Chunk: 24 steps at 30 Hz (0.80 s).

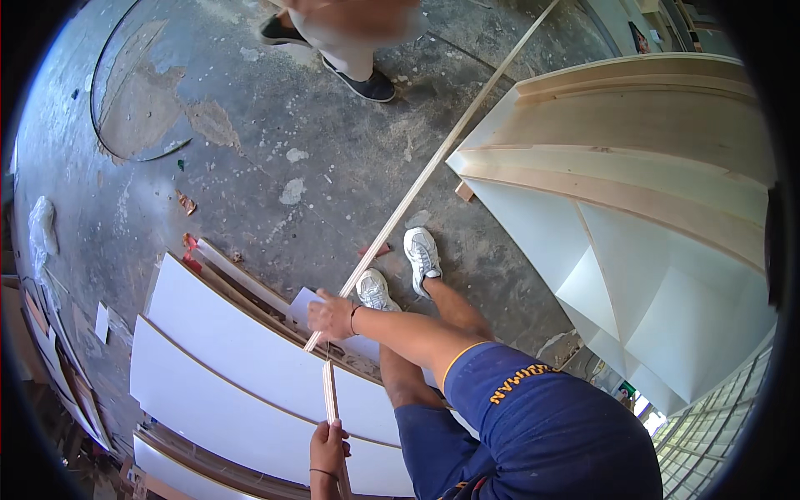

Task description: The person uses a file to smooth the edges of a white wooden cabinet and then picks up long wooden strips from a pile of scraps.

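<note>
My right hand (331, 317) is closed over the near end of a long, thin pale wooden strip (425, 177), which slants away across the floor to the upper right. Below it, my left hand (328, 450) grips a shorter pale wooden strip (331, 392) that points up toward the long strip's end. A small gap shows between the two strip ends. Both strips' near parts lie over white panels (250, 354) with brown edges, stacked at my left. Fingers of my right hand partly hide the long strip there.
A large white-and-wood cabinet-like piece (617, 225) stands at the right. Another person's dark shoe (367, 83) is near the strip's far part. A thin curved band (98, 125) and a plastic bag (42, 229) lie on the worn concrete floor, left.
</note>
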Tool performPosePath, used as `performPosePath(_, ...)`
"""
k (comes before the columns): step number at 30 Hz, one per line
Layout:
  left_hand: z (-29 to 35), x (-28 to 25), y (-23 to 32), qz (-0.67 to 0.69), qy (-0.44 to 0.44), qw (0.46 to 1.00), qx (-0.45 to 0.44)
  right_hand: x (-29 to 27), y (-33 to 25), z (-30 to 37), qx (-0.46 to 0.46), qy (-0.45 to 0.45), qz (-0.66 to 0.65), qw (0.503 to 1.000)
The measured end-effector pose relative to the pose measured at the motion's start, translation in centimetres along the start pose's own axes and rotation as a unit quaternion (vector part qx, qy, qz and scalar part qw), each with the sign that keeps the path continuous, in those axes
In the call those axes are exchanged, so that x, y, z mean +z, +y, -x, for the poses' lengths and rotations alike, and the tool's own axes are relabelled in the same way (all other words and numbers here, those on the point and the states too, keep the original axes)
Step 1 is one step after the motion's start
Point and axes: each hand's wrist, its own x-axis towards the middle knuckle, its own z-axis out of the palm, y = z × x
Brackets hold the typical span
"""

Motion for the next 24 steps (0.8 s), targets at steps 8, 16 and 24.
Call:
performPosePath(8, -6.2, 1.7, 1.9, 0.005, -0.011, 0.997, 0.077, -1.8, -5.6, 2.7, 0.267, -0.015, -0.065, 0.961)
performPosePath(16, -9.7, 4.7, 0.3, -0.218, 0.01, 0.942, 0.256, -4.4, -5.9, 4.4, 0.552, 0.007, -0.72, 0.42)
performPosePath(24, -9.7, 4.7, -1.8, -0.098, -0.009, 0.958, 0.269, -2.5, -0.4, 8.0, 0.629, -0.037, -0.321, 0.707)
